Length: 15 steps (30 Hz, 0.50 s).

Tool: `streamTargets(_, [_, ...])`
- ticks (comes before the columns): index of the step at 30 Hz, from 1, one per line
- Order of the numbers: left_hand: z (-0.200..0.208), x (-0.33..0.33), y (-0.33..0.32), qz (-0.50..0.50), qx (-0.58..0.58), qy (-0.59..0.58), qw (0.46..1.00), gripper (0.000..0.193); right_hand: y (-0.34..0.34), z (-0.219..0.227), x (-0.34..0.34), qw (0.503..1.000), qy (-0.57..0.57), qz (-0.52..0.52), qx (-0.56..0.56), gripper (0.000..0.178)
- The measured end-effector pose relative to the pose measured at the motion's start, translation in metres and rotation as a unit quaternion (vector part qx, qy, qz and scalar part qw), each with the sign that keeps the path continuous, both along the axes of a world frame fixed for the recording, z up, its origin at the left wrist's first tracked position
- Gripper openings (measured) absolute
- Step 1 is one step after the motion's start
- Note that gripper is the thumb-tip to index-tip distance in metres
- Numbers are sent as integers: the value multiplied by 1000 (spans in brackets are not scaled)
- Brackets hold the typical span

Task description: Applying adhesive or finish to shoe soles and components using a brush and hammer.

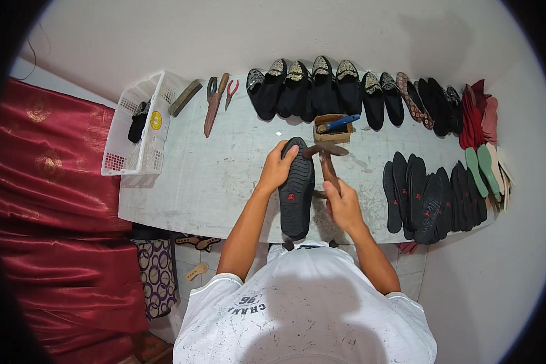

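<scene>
A black shoe (296, 194) with a ridged sole and a small red mark is turned sole up in front of me. My left hand (276, 167) grips its upper left side, the thumb lying on the sole near the tip. In my right hand (344, 207) is a hammer (327, 167) with a wooden handle. The hammer's head lies beside the upper right edge of the shoe; whether it touches cannot be told. Under the shoe, what supports it is mostly hidden. Just beyond the hammer sits a small box (332, 137) holding a blue-handled brush (342, 123).
Several black shoes with glittery uppers (297, 91) line the table's back edge. Black soles (415, 191) lie at right, near green insoles (482, 167) and red pieces (472, 118). At left are a white basket (155, 142), a sheathed knife (212, 112), red-handled pliers (230, 94) and a dark block (185, 98).
</scene>
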<state>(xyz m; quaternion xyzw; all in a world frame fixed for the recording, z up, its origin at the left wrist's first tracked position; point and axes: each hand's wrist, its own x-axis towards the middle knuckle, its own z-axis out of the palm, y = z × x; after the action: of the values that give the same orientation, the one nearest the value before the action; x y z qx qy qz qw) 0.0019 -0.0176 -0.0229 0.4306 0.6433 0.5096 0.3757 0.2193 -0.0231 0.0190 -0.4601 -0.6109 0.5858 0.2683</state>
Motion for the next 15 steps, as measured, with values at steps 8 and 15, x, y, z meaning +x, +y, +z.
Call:
streamTargets(8, [5,1,-1,5,5,-6,1000,41,-10,34,4,977,114,2,181,28])
streamTargets(15, [1,2,-2,9,20,-14,1000,41,-25,-27,5,998,19,-31,48,33])
